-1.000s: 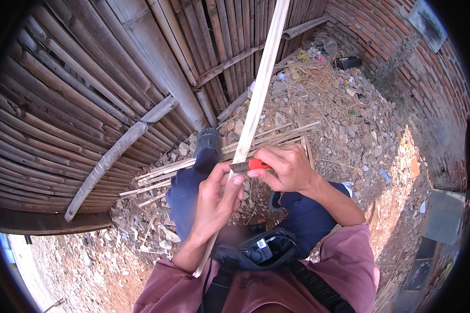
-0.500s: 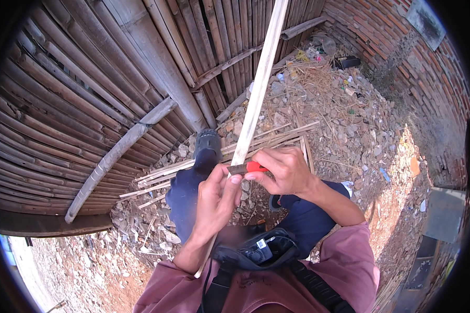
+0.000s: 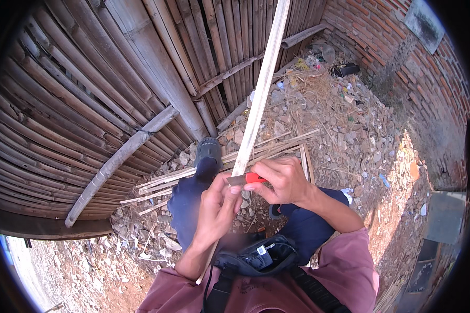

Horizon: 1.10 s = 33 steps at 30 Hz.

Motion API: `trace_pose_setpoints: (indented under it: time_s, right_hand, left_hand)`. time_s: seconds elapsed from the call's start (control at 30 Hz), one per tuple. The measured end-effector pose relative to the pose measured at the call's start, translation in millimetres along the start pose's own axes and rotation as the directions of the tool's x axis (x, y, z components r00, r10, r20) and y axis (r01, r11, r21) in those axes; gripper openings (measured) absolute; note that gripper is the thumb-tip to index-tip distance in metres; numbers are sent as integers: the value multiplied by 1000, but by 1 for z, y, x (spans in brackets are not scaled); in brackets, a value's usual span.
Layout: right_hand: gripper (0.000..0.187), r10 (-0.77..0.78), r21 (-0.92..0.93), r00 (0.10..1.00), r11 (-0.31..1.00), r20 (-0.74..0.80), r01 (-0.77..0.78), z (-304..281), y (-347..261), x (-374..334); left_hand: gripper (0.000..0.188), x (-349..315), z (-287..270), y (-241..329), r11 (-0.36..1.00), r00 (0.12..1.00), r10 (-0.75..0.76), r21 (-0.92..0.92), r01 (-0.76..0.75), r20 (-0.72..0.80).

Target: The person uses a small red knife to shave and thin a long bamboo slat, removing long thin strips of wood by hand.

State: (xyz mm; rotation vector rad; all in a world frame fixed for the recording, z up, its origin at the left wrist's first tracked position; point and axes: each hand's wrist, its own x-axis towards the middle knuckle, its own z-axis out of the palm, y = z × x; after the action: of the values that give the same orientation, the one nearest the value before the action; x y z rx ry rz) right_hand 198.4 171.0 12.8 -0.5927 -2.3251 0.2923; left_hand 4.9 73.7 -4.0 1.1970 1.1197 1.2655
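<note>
A long pale split-bamboo strip (image 3: 259,99) runs from beneath my left forearm up past the top of the view. My left hand (image 3: 215,208) is closed around its lower part, thumb lying along it. My right hand (image 3: 283,181) grips a utility knife (image 3: 254,178) with a red handle. The knife's short metal blade lies across the strip, right by my left thumb and fingertips. My right fingers hide most of the handle.
Several thin strips (image 3: 164,182) lie on the rubble by my boot (image 3: 208,151). A bamboo wall (image 3: 62,120) rises on the left, a brick wall (image 3: 381,47) at the far right. A black open pouch (image 3: 258,260) hangs at my waist.
Both hands keep their grips, and the knife has shifted slightly down and left along the strip. The view has tilted a little, so the ground and my boot sit lower.
</note>
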Motion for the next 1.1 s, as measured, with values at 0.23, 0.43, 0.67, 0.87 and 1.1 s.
trace_pose_setpoints:
  time_s: [0.23,0.43,0.67,0.87,1.1]
  right_hand:
    - [38,-6,-17,1000,1000,-10,6,1,-2,-1]
    - [37,2,-25,1000,1000,-26,-2,0,-6,3]
    - [36,18,-61,998,998,-60,-22,-1,-8,2]
    - [35,54,-73,995,996,-80,-59,-11,-5,8]
    - [33,40,-73,998,996,-52,-44,-9,-4,7]
  left_hand:
    - [28,1,0,2,999,1000,13,37,-13,5]
    - [30,0,0,1,999,1000,21,42,-20,-9]
    - [23,1,1,5,998,998,-59,-8,59,-38]
    - [25,2,3,10,989,993,-121,-88,120,-15]
    - [21,-1,3,8,991,992,-117,-73,114,-47]
